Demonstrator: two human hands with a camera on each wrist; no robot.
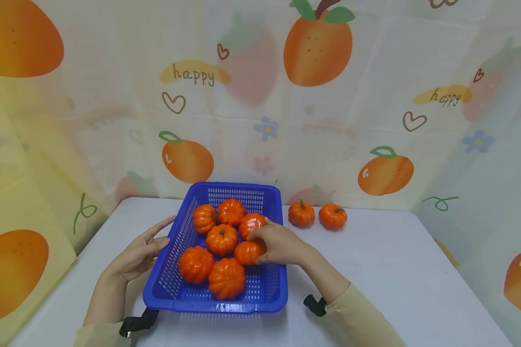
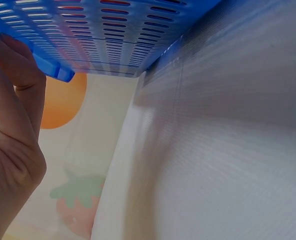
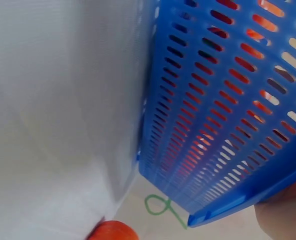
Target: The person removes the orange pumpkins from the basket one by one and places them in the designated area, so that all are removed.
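A blue plastic basket [image 1: 158,289] with slotted walls stands on the table, holding several small orange pumpkins [image 1: 227,278]. My right hand [image 1: 282,245] reaches over its right rim, and the thumb and fingers grip a pumpkin [image 1: 247,253] at the right side. That pumpkin is partly covered by the hand. At the left rim, my left hand [image 1: 136,253] touches the basket from outside with its fingers extended. The left wrist view shows these fingers [image 2: 18,80] beside the rim. In the right wrist view the basket wall [image 3: 203,125] hides most of the pumpkins.
Two more pumpkins, one [image 1: 301,214] beside the other [image 1: 333,216], sit on the white table [image 1: 373,279] to the right of the basket. A fruit-printed curtain [image 1: 260,96] hangs behind the table and along both sides.
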